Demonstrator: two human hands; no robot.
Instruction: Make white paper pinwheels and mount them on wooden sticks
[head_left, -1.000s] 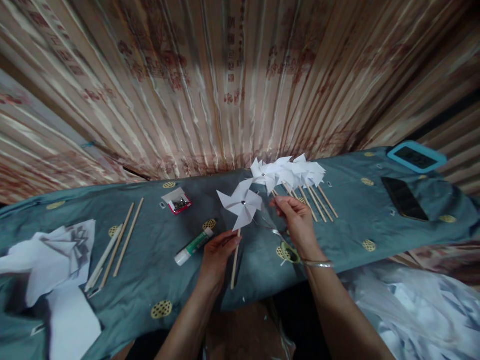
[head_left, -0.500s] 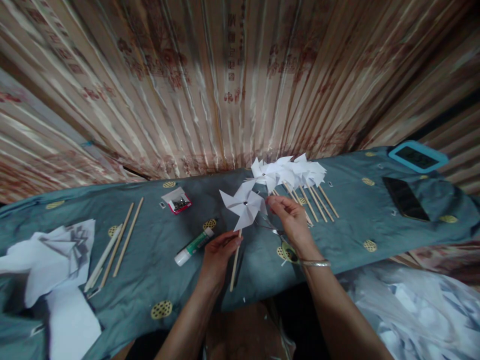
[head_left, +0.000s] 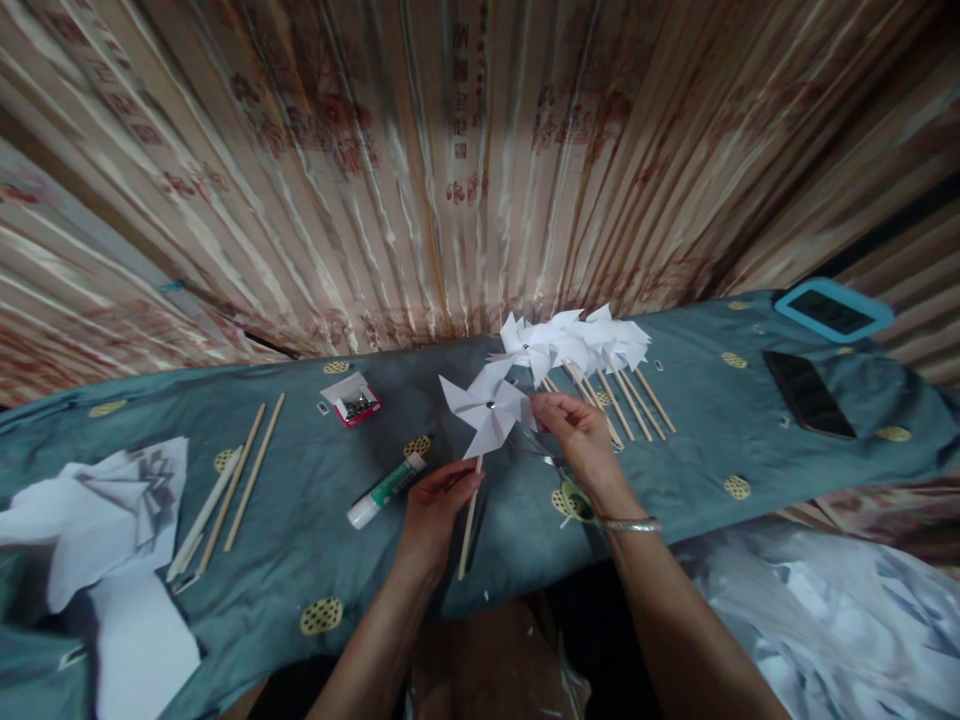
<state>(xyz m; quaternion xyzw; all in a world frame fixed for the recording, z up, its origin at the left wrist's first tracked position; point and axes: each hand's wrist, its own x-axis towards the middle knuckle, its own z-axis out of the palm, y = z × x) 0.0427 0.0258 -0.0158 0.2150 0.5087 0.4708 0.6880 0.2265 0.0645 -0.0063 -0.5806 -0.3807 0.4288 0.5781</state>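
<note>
A white paper pinwheel (head_left: 487,407) with a shiny pin at its centre stands in front of me on a wooden stick (head_left: 468,530). My left hand (head_left: 435,505) pinches that stick just below the paper blades. At the right-hand blade is my right hand (head_left: 577,430), thumb and forefinger closed at its tip. Scissors (head_left: 576,500) lie beneath my right wrist, partly hidden by it. Behind, several finished pinwheels (head_left: 570,340) lie overlapped in a row, their sticks pointing toward me. A glue stick (head_left: 386,490) rests left of my left hand.
A small red box of pins (head_left: 358,402) sits open at the back. Loose wooden sticks (head_left: 255,470) and white paper sheets (head_left: 142,640) lie at left. At right are a phone (head_left: 808,393), a blue-framed clock (head_left: 834,309) and, lower, a plastic bag of paper (head_left: 840,620).
The view has shifted very slightly. Both hands keep the same hold on the pinwheel, and nothing else has visibly moved.
</note>
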